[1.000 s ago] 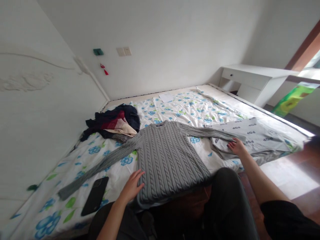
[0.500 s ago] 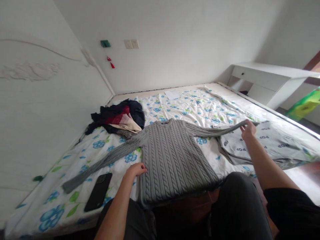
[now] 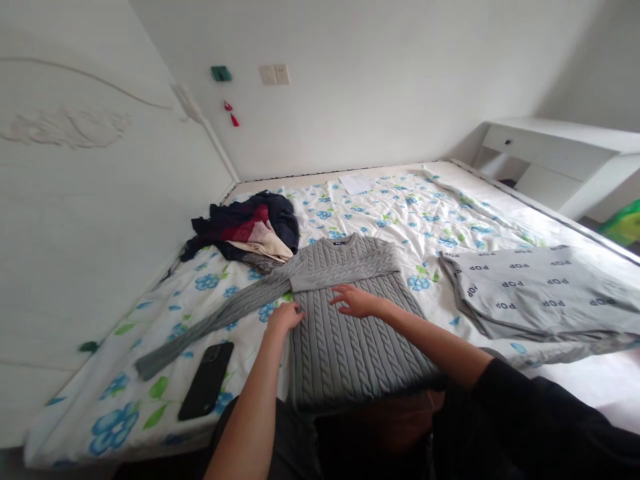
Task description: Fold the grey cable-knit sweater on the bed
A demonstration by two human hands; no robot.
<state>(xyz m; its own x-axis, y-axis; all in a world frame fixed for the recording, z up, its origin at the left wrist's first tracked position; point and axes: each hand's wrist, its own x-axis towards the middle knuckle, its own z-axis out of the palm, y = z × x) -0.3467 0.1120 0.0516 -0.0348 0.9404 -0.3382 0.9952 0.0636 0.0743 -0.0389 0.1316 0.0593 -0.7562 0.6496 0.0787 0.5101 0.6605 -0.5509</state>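
Note:
A grey cable-knit sweater (image 3: 350,333) lies flat on the flowered bed sheet (image 3: 400,213), its hem hanging over the near edge. Its right sleeve is folded across the chest; its left sleeve (image 3: 210,327) stretches out toward the lower left. My left hand (image 3: 284,316) rests on the sweater's left side by the armpit, fingers curled. My right hand (image 3: 355,301) lies palm down on the chest just below the folded sleeve, fingers spread, holding nothing.
A black phone (image 3: 206,380) lies on the sheet left of the sweater. A heap of dark, red and cream clothes (image 3: 245,230) sits behind it. A grey "POP" printed garment (image 3: 540,293) lies to the right. A white headboard (image 3: 100,200) stands left, a white desk (image 3: 560,153) far right.
My right hand carried the right sleeve from over the POP garment leftward, laid it across the sweater's chest, and let go. My left hand shifted slightly up along the sweater's left side.

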